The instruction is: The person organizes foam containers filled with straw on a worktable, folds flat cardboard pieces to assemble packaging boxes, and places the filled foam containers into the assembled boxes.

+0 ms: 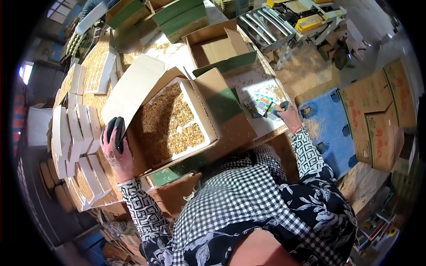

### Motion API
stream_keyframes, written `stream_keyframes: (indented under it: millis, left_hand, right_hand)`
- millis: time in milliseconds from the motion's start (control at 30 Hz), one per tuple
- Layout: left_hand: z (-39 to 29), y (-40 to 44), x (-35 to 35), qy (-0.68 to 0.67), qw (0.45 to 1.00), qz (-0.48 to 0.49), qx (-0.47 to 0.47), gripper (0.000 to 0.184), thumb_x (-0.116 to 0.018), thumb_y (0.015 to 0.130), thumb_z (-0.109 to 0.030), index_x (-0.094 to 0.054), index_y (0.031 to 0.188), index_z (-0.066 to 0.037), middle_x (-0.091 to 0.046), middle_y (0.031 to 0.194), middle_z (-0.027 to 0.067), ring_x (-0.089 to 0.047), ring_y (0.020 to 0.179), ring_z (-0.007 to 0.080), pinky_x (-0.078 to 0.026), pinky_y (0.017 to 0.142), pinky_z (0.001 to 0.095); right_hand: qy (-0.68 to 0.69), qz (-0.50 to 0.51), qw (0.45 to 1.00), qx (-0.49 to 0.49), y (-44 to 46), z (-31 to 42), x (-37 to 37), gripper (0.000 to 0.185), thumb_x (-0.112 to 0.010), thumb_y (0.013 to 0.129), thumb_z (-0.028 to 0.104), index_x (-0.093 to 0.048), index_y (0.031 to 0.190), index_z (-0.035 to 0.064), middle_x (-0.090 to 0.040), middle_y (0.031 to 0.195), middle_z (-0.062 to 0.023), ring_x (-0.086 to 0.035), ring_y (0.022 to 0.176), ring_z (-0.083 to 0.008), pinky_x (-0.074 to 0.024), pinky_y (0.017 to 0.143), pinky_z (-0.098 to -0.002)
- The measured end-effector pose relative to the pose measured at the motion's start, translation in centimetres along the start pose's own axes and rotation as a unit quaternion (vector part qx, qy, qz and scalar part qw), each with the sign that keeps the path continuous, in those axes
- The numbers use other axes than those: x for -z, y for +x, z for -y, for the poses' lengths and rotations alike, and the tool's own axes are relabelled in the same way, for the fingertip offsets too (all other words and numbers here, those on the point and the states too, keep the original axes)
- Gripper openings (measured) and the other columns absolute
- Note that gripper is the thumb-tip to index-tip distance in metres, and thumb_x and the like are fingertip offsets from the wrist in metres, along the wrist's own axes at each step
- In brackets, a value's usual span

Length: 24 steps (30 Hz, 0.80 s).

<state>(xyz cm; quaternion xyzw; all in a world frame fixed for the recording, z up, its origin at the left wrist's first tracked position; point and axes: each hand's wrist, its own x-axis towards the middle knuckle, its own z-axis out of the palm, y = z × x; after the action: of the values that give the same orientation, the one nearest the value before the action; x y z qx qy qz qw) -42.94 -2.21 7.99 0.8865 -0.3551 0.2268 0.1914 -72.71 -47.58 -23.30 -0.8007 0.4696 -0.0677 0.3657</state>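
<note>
In front of me stands an opened brown and green cardboard carton. Inside it sits a white foam box, filled with wood shavings. My left hand, in a pink and black glove, is closed on the carton's left side, at the base of a raised flap. To the right, my right hand, also gloved, pinches the edge of a small printed packet. More of these colourful printed packets lie in a loose pile beside it on the white tabletop.
Behind stands another open carton, with more green cartons at the back. White foam pieces are stacked on the left among shavings. Beyond the table's right edge are a roller conveyor, a blue pallet and flattened cartons.
</note>
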Motion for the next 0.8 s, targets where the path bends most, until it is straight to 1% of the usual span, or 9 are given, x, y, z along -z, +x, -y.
stream_keyframes:
  millis: [133,267,333,467,567,633,700,767,800]
  left_hand:
    - [-0.5,0.2,0.4,0.004,1.0,0.006,0.009,0.039,-0.059,0.075,-0.003,-0.061,0.114,-0.004,-0.055,0.122,0.0193,-0.049,0.116,0.038,-0.037,0.101,0.0464]
    - [-0.9,0.4,0.7,0.004,1.0,0.004,-0.006,0.039,-0.059,0.075,-0.002,-0.061,0.114,-0.004,-0.056,0.122,0.0179,-0.049,0.116,0.0372,-0.037,0.101,0.0456]
    - [-0.7,0.5,0.7,0.005,1.0,0.006,-0.01,0.039,-0.059,0.075,-0.001,-0.06,0.114,-0.005,-0.056,0.122,0.0173,-0.049,0.116,0.0369,-0.037,0.101,0.0451]
    - [-0.3,0.3,0.6,0.008,1.0,0.005,-0.005,0.04,-0.061,0.074,0.0,-0.06,0.114,-0.005,-0.056,0.122,0.0166,-0.049,0.116,0.0362,-0.037,0.101,0.0444]
    - [1.6,-0.1,1.3,0.002,1.0,-0.002,-0.001,0.039,-0.062,0.074,-0.001,-0.06,0.113,-0.005,-0.055,0.123,0.0165,-0.049,0.116,0.0359,-0.037,0.101,0.0443]
    - [2.4,-0.2,1.5,0.0,1.0,-0.008,-0.009,0.039,-0.062,0.075,-0.001,-0.06,0.114,-0.005,-0.055,0.122,0.0165,-0.05,0.115,0.0359,-0.038,0.101,0.044]
    - [2.6,-0.1,1.5,-0.009,1.0,-0.027,-0.012,0.041,-0.061,0.075,-0.001,-0.059,0.115,-0.005,-0.055,0.122,0.0169,-0.05,0.114,0.0365,-0.039,0.099,0.0442]
    - [3.3,-0.3,1.6,-0.004,0.998,-0.052,-0.016,0.043,-0.06,0.075,0.0,-0.057,0.118,-0.005,-0.054,0.122,0.0187,-0.051,0.113,0.0372,-0.038,0.099,0.045]
    - [3.5,-0.8,1.4,-0.016,0.996,-0.089,0.002,0.045,-0.059,0.075,0.0,-0.055,0.12,-0.005,-0.053,0.123,0.0209,-0.05,0.113,0.0387,-0.038,0.098,0.0459]
  right_hand:
    - [0.221,0.034,0.974,0.028,4.3,-8.2,-4.7,0.078,-0.083,0.059,0.033,-0.051,0.12,-0.0047,-0.061,0.113,-0.0225,-0.06,0.104,-0.0319,-0.0469,0.089,-0.0369]
    - [0.057,0.036,0.995,-0.069,4.8,-7.1,-4.3,0.07,-0.076,0.067,0.045,-0.057,0.111,-0.0065,-0.062,0.107,-0.0254,-0.061,0.101,-0.0354,-0.0486,0.086,-0.0391]
    - [0.062,0.046,0.99,-0.117,1.4,0.1,-0.4,0.065,-0.07,0.074,0.048,-0.059,0.106,-0.0073,-0.063,0.103,-0.0266,-0.062,0.097,-0.0379,-0.0493,0.085,-0.0405]
    - [-0.213,0.023,0.97,0.113,-0.4,2.2,-0.2,0.035,-0.051,0.091,0.027,-0.061,0.107,-0.0024,-0.063,0.1,-0.0238,-0.061,0.091,-0.0391,-0.0478,0.081,-0.0437]
    - [-0.266,-0.149,0.899,0.313,0.3,0.9,-2.1,0.03,-0.048,0.093,0.02,-0.06,0.111,-0.001,-0.063,0.101,-0.0199,-0.061,0.092,-0.0331,-0.0471,0.082,-0.0391]
    - [-0.025,-0.165,0.963,0.212,-0.8,5.7,-0.6,0.025,-0.049,0.093,0.016,-0.06,0.112,0.004,-0.064,0.102,-0.0166,-0.063,0.09,-0.0279,-0.0504,0.079,-0.0387]
    - [0.264,-0.091,0.952,0.126,-2.8,13.8,2.6,0.023,-0.049,0.094,0.013,-0.059,0.113,0.0053,-0.064,0.104,-0.0137,-0.063,0.092,-0.023,-0.0514,0.08,-0.0371]
    - [0.562,0.076,0.823,0.045,-6.0,23.0,5.7,0.024,-0.048,0.094,0.01,-0.058,0.114,0.0028,-0.063,0.105,-0.0113,-0.061,0.096,-0.0184,-0.05,0.085,-0.0342]
    - [0.608,0.167,0.765,0.129,-7.6,26.6,6.2,0.023,-0.046,0.096,0.01,-0.058,0.111,-0.0014,-0.06,0.111,-0.0098,-0.058,0.103,-0.0178,-0.0465,0.091,-0.0314]
